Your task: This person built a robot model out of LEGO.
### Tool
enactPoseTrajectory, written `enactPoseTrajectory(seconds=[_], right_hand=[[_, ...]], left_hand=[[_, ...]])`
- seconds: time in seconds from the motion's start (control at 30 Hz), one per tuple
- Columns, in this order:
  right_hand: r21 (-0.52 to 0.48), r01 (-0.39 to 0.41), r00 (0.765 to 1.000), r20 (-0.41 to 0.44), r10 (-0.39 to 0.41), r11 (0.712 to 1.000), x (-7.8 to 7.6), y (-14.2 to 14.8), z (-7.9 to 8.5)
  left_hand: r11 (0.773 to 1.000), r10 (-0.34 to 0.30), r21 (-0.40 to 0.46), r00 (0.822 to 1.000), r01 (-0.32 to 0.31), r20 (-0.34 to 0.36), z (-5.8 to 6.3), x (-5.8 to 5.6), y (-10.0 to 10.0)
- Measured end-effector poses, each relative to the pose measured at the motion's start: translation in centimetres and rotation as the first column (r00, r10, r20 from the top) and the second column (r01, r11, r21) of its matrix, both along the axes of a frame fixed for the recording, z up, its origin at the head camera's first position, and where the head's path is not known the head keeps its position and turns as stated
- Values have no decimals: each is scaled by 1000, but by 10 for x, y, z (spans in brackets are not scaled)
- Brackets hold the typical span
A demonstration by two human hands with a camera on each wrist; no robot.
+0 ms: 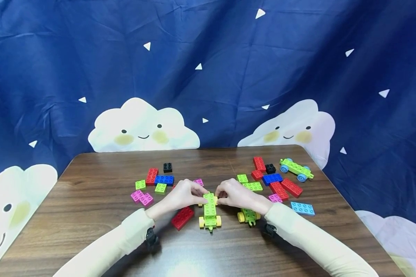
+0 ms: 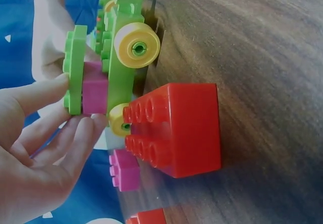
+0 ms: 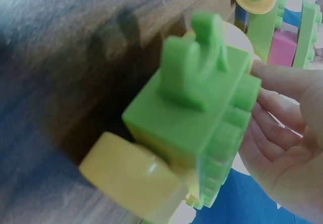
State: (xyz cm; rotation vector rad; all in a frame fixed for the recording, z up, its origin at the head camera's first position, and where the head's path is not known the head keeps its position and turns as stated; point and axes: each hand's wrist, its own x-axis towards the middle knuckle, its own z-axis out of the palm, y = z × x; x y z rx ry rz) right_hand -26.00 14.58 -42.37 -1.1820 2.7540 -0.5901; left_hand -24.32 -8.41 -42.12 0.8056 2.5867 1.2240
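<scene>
**Car (image 1: 210,221) stacked two layers up**

The car stands about midway between the left and right edges of the table (image 1: 104,177). Done so far: a pink block (image 2: 95,94) sits on it, and a green plate (image 1: 209,206) lies over that; whether the plate is fully seated, I cannot tell. The left hand (image 1: 185,195) pinches the plate. The right hand (image 1: 236,195) is close to its other side, fingers loosely bent; whether they grip, I cannot tell. Unbuilt as yet: a second car (image 1: 248,216) just to the right, its visible studs bare, and a third car (image 1: 296,169) near the far right corner. A red block (image 1: 182,218) lies loose to the left.
</scene>
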Motion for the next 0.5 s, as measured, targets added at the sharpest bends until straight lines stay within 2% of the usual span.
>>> enactPoseTrajectory(seconds=[0.13, 0.37, 0.5], right_hand=[[1, -1, 1000, 0, 1, 1000, 0, 0, 0], [-4, -4, 1000, -12, 4, 1000, 0, -1, 0], [-7, -9, 1000, -12, 9, 1000, 0, -1, 0]], left_hand=[[999, 10, -31, 1000, -9, 6, 3, 1, 1], [998, -20, -66, 999, 17, -45, 5, -1, 2], [997, -21, -79, 998, 17, -53, 5, -1, 3]])
